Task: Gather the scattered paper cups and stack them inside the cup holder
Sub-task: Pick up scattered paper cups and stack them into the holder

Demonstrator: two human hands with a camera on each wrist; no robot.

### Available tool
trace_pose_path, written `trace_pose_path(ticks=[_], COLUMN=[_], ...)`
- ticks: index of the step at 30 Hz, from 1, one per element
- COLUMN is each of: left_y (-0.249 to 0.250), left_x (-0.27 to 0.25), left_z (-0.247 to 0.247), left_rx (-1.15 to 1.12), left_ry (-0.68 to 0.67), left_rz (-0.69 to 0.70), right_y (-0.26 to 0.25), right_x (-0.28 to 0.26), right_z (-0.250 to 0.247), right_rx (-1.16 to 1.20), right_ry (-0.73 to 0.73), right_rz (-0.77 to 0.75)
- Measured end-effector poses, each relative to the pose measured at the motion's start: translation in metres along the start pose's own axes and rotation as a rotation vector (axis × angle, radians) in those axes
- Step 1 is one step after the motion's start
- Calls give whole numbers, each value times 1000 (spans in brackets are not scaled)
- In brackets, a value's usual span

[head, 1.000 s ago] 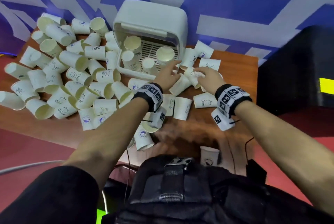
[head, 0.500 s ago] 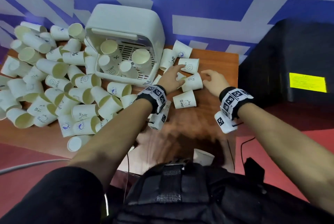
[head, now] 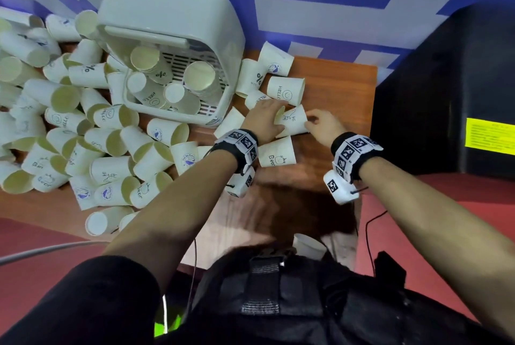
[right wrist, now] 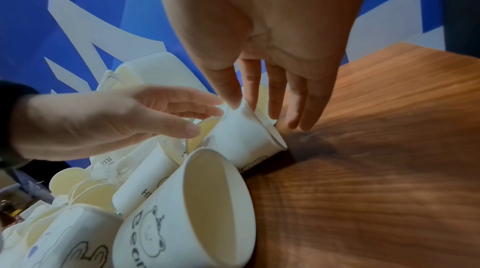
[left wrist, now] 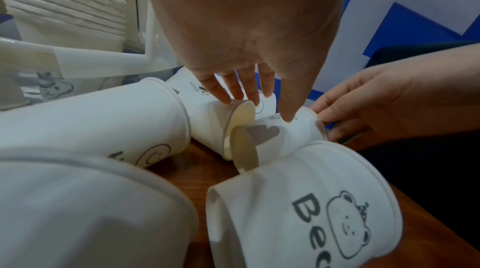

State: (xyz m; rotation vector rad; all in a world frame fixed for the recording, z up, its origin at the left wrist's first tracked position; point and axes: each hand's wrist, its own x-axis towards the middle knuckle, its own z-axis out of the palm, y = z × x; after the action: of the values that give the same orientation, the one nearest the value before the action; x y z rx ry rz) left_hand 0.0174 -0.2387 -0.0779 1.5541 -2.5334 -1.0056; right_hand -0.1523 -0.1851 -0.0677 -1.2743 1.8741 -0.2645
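Note:
Many white paper cups lie scattered on the wooden table [head: 337,85]. The white cup holder [head: 172,10] stands at the back with several cups inside it. To its right a "Hi" cup [head: 294,121] lies on its side between my hands. My left hand [head: 262,121] has straight fingers, with its fingertips [left wrist: 233,98] on a neighbouring cup's rim [left wrist: 240,114] and its thumb on the "Hi" cup [left wrist: 288,135]. My right hand [head: 317,121] pinches that cup's base end [right wrist: 244,141] between thumb and fingers. A "Bear" cup [head: 278,156] lies just in front.
A big heap of cups [head: 83,135] covers the table's left half. A "HELLO" cup [head: 287,91] and others lie behind my hands. A black cabinet [head: 446,88] stands close on the right. One cup [head: 308,245] sits at the table's near edge.
Both hands have closed in on the "Hi" cup; the right hand now pinches its base and the left hand touches its mouth end. The view has swung right.

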Motion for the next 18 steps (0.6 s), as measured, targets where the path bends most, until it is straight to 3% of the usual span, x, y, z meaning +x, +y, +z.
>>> trace_pose_path(ticks=[8, 18], left_y=[0, 9], left_x=[3, -9], left_z=[8, -7], left_rx=[313, 83], left_ry=[-26, 33], left_rz=[67, 32], right_y=[-2, -14], right_x=[4, -16], right_z=[7, -15], right_rx=[57, 198], right_ry=[-1, 51], right_rz=[-38, -139])
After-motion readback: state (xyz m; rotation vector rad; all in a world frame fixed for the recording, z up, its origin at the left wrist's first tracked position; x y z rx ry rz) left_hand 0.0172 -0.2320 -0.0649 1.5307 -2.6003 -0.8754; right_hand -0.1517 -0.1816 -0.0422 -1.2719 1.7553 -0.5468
